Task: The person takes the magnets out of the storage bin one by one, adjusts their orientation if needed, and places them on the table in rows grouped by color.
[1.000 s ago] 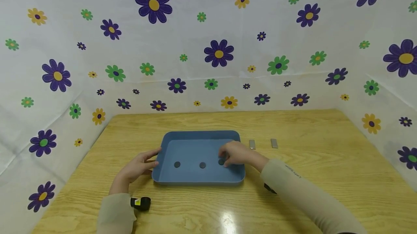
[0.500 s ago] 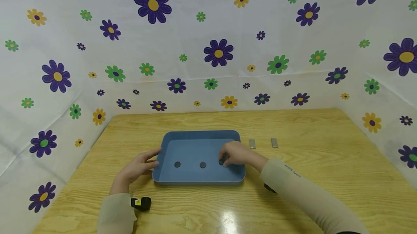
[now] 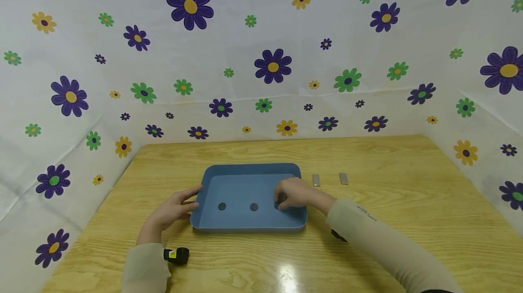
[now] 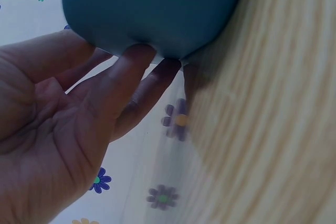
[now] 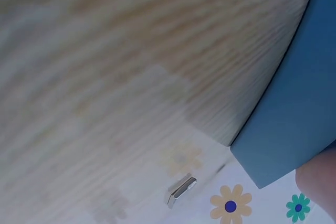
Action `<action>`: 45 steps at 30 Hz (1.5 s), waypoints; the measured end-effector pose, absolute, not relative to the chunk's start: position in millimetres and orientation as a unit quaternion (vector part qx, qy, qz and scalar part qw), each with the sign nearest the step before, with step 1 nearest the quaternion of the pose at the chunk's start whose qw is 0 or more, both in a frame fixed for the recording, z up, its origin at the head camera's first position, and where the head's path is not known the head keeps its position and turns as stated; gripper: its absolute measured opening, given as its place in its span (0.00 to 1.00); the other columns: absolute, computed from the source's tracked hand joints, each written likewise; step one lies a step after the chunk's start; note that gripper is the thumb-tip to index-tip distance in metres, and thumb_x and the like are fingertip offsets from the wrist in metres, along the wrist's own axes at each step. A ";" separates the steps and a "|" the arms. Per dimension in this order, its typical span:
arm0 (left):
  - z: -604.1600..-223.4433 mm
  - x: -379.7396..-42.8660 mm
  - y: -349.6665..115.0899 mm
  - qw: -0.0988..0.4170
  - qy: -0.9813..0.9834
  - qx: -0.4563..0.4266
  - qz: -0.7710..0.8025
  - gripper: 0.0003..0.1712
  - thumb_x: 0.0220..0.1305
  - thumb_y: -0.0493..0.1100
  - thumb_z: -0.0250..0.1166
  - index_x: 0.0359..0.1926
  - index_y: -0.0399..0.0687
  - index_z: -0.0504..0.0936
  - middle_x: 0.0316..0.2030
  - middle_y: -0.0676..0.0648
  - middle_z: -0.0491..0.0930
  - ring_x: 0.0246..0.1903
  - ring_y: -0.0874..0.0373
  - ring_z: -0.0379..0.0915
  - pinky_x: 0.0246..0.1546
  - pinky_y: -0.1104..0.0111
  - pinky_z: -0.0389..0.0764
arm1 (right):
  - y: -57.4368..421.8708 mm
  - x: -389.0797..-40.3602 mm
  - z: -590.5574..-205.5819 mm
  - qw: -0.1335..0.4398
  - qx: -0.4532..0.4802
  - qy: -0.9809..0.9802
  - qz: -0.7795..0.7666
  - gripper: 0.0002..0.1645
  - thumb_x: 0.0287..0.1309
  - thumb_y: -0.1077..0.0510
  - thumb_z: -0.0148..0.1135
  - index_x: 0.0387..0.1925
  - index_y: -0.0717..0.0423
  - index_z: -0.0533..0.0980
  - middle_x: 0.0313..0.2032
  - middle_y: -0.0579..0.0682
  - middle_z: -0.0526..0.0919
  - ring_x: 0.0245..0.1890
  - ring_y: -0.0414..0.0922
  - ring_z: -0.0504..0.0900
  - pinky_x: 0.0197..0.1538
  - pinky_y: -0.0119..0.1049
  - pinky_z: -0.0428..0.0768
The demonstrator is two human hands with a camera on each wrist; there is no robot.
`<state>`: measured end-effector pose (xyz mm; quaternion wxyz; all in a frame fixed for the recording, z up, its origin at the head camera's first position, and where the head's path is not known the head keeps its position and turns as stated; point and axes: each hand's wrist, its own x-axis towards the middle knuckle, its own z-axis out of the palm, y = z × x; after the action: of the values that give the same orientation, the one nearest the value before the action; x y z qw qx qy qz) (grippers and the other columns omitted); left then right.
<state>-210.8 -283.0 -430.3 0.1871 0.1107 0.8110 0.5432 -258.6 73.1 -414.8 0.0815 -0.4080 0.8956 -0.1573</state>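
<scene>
My head view is evenly lit and fairly sharp, though a white glare spot burns on the bench (image 3: 229, 261) near the bottom edge. On my left wrist feed the fingers (image 4: 126, 72) look dim, backlit by pale cloth (image 4: 126, 163); on the right, reflected cloth washes over blurred wood grain.

I've a yellowish wood-grain worktop (image 3: 237, 261), w/ a bright glare spot (image 3: 288, 278) nr me; white sheeting (image 3: 229, 43) w/ purple, yellow & green flowers (image 3: 273, 66) rises past its far, L & R edges.
</scene>
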 end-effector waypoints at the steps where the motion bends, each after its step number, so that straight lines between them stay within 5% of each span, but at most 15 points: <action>1: -430.5 -211.0 -282.8 0.187 0.811 0.110 0.543 0.34 0.64 0.41 0.53 0.67 0.39 0.50 0.65 0.35 0.43 0.60 0.37 0.47 0.46 0.57 0.72 | 73.5 -258.8 -414.6 0.084 -0.408 0.895 -0.161 0.07 0.42 0.55 0.69 0.26 0.50 0.79 0.28 0.40 0.77 0.25 0.33 0.74 0.31 0.28 0.72; 11: -432.2 -212.2 -281.7 0.187 0.809 0.108 0.547 0.34 0.64 0.41 0.53 0.67 0.40 0.51 0.65 0.35 0.43 0.60 0.37 0.47 0.46 0.57 0.71 | 81.4 -260.9 -407.9 0.113 -0.385 0.874 -0.275 0.05 0.45 0.64 0.63 0.28 0.57 0.76 0.29 0.46 0.78 0.28 0.38 0.78 0.30 0.28 0.75; 31: -429.4 -210.1 -282.3 0.187 0.812 0.106 0.542 0.32 0.65 0.39 0.51 0.67 0.39 0.50 0.65 0.34 0.43 0.60 0.36 0.46 0.46 0.56 0.71 | 128.1 -247.6 -387.8 0.038 -0.356 0.877 -0.321 0.07 0.48 0.63 0.62 0.32 0.56 0.75 0.34 0.48 0.78 0.32 0.42 0.78 0.32 0.30 0.77; 40: -430.9 -211.0 -282.6 0.190 0.809 0.102 0.547 0.33 0.64 0.39 0.52 0.67 0.40 0.50 0.65 0.34 0.42 0.60 0.37 0.46 0.45 0.57 0.72 | 156.1 -243.7 -388.0 0.011 -0.349 0.886 -0.306 0.06 0.46 0.64 0.63 0.30 0.56 0.76 0.32 0.46 0.77 0.31 0.45 0.74 0.33 0.40 0.76; 45: -432.4 -211.4 -282.6 0.189 0.808 0.098 0.549 0.34 0.63 0.41 0.54 0.67 0.41 0.51 0.65 0.35 0.42 0.60 0.37 0.47 0.45 0.57 0.72 | 161.6 -242.6 -389.4 0.004 -0.347 0.891 -0.293 0.06 0.46 0.63 0.64 0.29 0.55 0.76 0.31 0.45 0.76 0.29 0.43 0.72 0.32 0.36 0.73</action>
<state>-211.4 -282.6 -432.4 0.1889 0.0981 0.8081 0.5493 -242.6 161.6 -389.4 0.0039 -0.3469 0.8911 -0.2926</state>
